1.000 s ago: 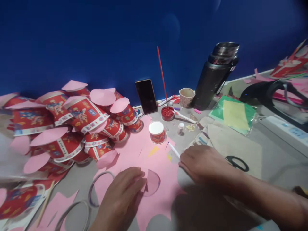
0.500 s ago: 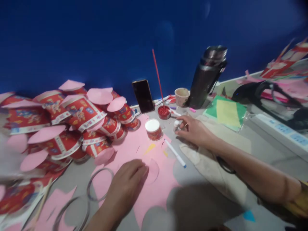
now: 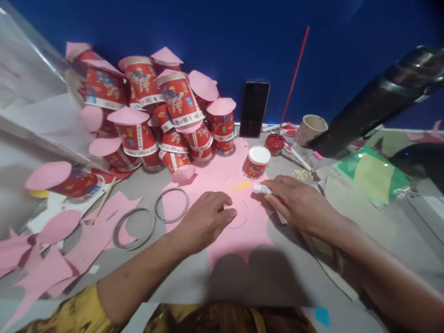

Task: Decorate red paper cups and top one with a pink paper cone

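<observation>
My right hand [image 3: 294, 203] is closed round a small white tube [image 3: 262, 189], held over the right part of a pink paper sheet [image 3: 222, 175]. On the same sheet rests my left hand [image 3: 208, 219], fingers curled and slightly apart, with nothing visible in them, beside a drawn curved line. A short red cup with a white top [image 3: 256, 163] stands beyond my hands, and a yellow paper piece [image 3: 242, 185] lies just in front of it. Part of a pen shows under my right hand.
Red cups with pink paper cones [image 3: 178, 99] are piled at the back left. Two grey rings [image 3: 134, 229] and pink scraps [image 3: 83, 240] lie at the left. A phone [image 3: 255, 109], a red bowl [image 3: 275, 144], a paper cup [image 3: 311, 129] and a dark flask [image 3: 378, 99] stand behind.
The view has shifted. My right hand has come from beside the red bowl to over the pink sheet, bringing the small white tube. My left hand stays near the drawn line.
</observation>
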Motion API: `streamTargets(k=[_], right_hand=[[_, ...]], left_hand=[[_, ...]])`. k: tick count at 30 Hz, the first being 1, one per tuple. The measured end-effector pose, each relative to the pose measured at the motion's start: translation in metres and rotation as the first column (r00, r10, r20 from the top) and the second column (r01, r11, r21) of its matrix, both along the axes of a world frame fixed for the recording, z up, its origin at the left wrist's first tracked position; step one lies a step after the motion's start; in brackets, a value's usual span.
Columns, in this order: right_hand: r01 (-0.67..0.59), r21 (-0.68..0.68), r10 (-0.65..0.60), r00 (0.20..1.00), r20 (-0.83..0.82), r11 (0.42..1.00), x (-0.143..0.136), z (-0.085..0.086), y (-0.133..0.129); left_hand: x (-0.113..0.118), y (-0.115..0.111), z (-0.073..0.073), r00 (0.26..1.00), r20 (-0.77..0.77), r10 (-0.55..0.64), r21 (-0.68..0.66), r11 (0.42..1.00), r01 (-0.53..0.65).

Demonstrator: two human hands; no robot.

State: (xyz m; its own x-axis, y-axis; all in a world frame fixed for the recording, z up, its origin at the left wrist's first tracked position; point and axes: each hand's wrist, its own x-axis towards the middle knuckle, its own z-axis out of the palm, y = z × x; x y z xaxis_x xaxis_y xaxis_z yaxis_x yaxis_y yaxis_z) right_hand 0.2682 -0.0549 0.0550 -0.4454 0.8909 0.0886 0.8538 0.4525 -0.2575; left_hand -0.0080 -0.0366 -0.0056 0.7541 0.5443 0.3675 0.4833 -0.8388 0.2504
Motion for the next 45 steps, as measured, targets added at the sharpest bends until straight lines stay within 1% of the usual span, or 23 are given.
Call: streamTargets(k=[2,4,11,15,18,22,26,29,31,34,37,39,41,43,45], right_hand=[[0.031,0.038,-0.032,0.999,0.023,0.999,-0.003,-0.005,0.002],[0.036,0.035,-0.035,0.999,-0.029,0.999,-0.005,-0.009,0.003],[-0.037,0.009,0.038,0.961,-0.274,0.999,-0.021,-0.015,-0.001],[-0.101,0.015,0.099,0.931,-0.351,0.995,-0.028,-0.024,0.000],[-0.136,0.000,0.128,0.934,-0.333,0.991,-0.033,-0.029,0.001],[-0.182,-0.011,0.172,0.948,-0.268,0.983,-0.037,-0.033,0.005],[-0.171,0.045,0.177,0.959,-0.223,0.984,-0.034,-0.037,0.010],[-0.127,0.114,0.153,0.954,-0.260,0.985,-0.029,-0.035,0.010],[-0.103,0.137,0.140,0.944,-0.297,0.985,-0.028,-0.031,0.008],[-0.138,0.109,0.165,0.938,-0.305,0.984,-0.032,-0.029,0.004],[-0.191,0.074,0.203,0.944,-0.259,0.979,-0.037,-0.033,0.005],[-0.175,0.082,0.189,0.956,-0.223,0.981,-0.037,-0.036,0.008],[-0.131,0.102,0.151,0.963,-0.223,0.986,-0.034,-0.036,0.010],[-0.101,0.112,0.128,0.954,-0.271,0.989,-0.030,-0.034,0.010],[-0.116,0.085,0.137,0.938,-0.317,0.990,-0.028,-0.031,0.007]], left_hand=[[0.000,-0.001,-0.001,1.000,-0.028,0.005,-0.001,1.000,-0.005],[0.001,-0.001,-0.001,0.998,-0.056,0.008,0.000,1.000,-0.008],[0.004,-0.001,-0.004,0.997,-0.071,0.012,0.051,0.999,-0.009],[0.005,0.000,-0.005,0.998,-0.063,0.014,0.062,0.998,-0.010],[0.005,0.000,-0.005,0.998,-0.054,0.017,0.049,0.999,-0.015],[0.004,0.000,-0.006,0.999,-0.042,-0.006,0.020,1.000,0.006],[0.003,0.001,-0.005,0.998,-0.054,-0.007,0.005,1.000,0.008],[0.003,0.001,-0.006,0.998,-0.065,-0.010,-0.003,1.000,0.010],[0.003,0.001,-0.007,0.997,-0.070,-0.011,0.001,1.000,0.011],[0.003,0.002,-0.009,0.999,-0.052,-0.003,0.015,1.000,0.003],[0.003,0.002,-0.010,1.000,-0.017,-0.002,0.019,1.000,0.003],[0.003,0.002,-0.010,1.000,-0.015,0.004,0.025,1.000,-0.003],[0.003,0.002,-0.009,1.000,-0.020,0.014,0.030,0.999,-0.014],[0.004,0.002,-0.007,1.000,-0.021,0.015,0.024,1.000,-0.014],[0.004,0.002,-0.007,1.000,-0.018,0.009,0.011,1.000,-0.009]])
